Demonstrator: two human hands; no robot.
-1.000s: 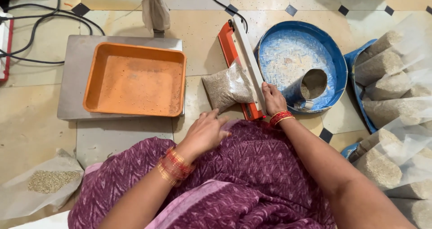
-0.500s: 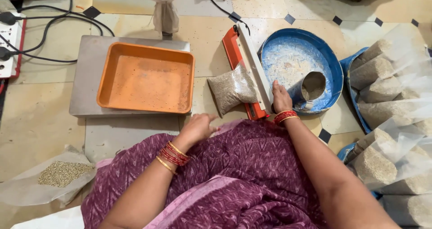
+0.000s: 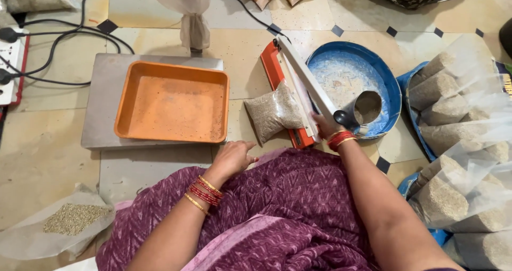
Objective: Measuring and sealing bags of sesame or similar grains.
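1. A clear bag of grain [image 3: 273,117] lies on the floor with its open mouth tucked under the raised arm of a red heat sealer [image 3: 290,92]; I judge it soft, slumping and fairly light, best gripped by the plastic near the mouth
2. My right hand [image 3: 323,127] is closed round the sealer's lever end, just right of the bag
3. My left hand [image 3: 232,158] rests loosely curled, holding nothing, on my purple patterned lap near the bag's lower corner, not touching it
4. An orange tray [image 3: 173,103] sits on a grey scale [image 3: 101,103] to the left; a blue basin [image 3: 386,87] with a metal cup [image 3: 369,107] lies right, filled bags [image 3: 453,143] beyond
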